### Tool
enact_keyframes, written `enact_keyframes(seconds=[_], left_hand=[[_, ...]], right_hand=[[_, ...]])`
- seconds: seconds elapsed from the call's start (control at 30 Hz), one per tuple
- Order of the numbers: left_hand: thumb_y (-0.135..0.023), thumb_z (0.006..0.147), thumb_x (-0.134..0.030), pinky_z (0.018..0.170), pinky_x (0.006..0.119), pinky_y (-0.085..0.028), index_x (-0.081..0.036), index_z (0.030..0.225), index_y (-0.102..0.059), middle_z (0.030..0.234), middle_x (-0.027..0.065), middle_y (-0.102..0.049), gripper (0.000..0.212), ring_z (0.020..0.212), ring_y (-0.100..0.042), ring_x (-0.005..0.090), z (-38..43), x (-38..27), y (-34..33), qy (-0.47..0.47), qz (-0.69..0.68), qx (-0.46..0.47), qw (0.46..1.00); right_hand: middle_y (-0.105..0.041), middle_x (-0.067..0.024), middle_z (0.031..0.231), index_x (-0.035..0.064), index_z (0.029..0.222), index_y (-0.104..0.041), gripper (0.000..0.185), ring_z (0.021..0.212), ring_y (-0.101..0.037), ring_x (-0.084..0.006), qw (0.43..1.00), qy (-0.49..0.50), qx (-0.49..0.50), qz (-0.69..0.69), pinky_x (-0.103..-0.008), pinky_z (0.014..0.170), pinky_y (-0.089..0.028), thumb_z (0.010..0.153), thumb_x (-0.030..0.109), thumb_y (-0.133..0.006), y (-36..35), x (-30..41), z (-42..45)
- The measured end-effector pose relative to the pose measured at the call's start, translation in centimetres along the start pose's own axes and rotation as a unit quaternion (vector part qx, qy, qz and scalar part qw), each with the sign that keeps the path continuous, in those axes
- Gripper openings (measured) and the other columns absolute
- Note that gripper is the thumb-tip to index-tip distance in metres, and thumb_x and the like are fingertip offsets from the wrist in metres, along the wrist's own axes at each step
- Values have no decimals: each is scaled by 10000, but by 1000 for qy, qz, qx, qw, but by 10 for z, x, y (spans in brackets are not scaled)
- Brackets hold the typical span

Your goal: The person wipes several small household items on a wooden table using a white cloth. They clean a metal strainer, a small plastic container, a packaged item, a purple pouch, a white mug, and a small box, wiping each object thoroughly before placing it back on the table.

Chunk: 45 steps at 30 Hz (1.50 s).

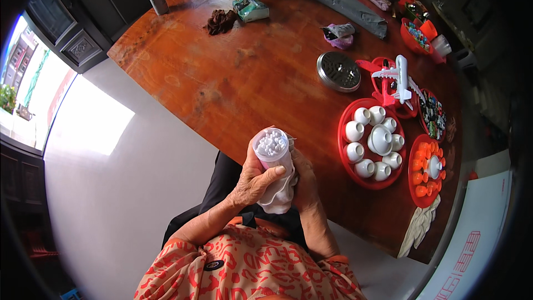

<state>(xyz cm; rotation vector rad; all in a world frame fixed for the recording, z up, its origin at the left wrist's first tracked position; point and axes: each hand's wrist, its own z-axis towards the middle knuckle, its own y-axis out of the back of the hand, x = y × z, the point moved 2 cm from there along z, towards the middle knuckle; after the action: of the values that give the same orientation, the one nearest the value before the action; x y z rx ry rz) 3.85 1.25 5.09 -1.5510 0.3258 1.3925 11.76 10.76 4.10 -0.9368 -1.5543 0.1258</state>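
Note:
My left hand [256, 179] grips a clear plastic container of cotton swabs [271, 143], its thumb lying across the side. The swab tips show through the round top, which faces up towards me. A white cloth [278, 196] hangs around the lower part of the container, between my palms. From the right, my right hand [305, 175] is closed around the cloth and the container's far side; its fingertips are partly hidden. Both hands are just off the near edge of the wooden table [233, 104], above my lap.
Right of my hands, a red tray [342, 150] bears white cups and a lidded bowl; another [413, 187] bears orange cups. Beyond are a round metal tin [338, 71], a toy airplane [402, 77] and a grey plastic package [343, 6]. A brown cloth [220, 22] and tissue pack [251, 8] lie farther off.

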Motion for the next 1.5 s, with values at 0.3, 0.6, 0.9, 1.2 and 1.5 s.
enact_keyframes(seconds=[0.3, 0.6, 0.9, 1.2, 1.5], left_hand=[[-651, 897, -152, 1025, 365, -383, -105, 1417, -213, 1277, 71, -455, 681, 1193, -466, 184, 37, 36, 18, 23, -26, -32, 999], [-706, 853, -110, 928, 313, -478, -92, 1384, -347, 1210, 27, -536, 641, 1100, -534, 136, 127, 50, 50, 13, 23, -58, 998], [-705, 828, -27, 920, 274, -468, -64, 1349, -403, 1201, 17, -548, 603, 1080, -533, 103, 212, 74, 59, -45, 148, -37, 987], [-742, 810, -77, 897, 266, -482, -94, 1333, -431, 1171, 19, -573, 609, 1039, -560, 96, 279, 90, 49, -29, 241, -37, 969], [-807, 740, -201, 966, 380, -456, -81, 1373, -405, 1286, 147, -548, 759, 1178, -540, 278, 308, 102, 47, -15, 296, -13, 955]], right_hand=[[-632, -60, 1016, 15, 1156, -575, 392, 896, -610, -141, 997, -66, -4, 32, -275, 790, -493, 987, 344, -446, 16, 2, 21], [-566, -172, 1051, 24, 1254, -530, 441, 889, -611, -311, 802, 318, -56, -503, -367, 737, -520, 826, 78, -622, 34, 17, 48], [-599, -161, 988, 3, 1225, -550, 449, 777, -641, -290, 788, 349, -43, -506, -346, 649, -543, 801, 101, -660, 46, 17, 69], [-592, -193, 979, -62, 1068, -583, 340, 767, -621, -292, 821, 306, -46, -479, -346, 644, -524, 799, 144, -617, 51, 18, 70], [-601, -176, 1084, 5, 1264, -542, 487, 860, -656, -291, 832, 276, -40, -479, -355, 714, -557, 839, 235, -605, 59, 12, 69]])
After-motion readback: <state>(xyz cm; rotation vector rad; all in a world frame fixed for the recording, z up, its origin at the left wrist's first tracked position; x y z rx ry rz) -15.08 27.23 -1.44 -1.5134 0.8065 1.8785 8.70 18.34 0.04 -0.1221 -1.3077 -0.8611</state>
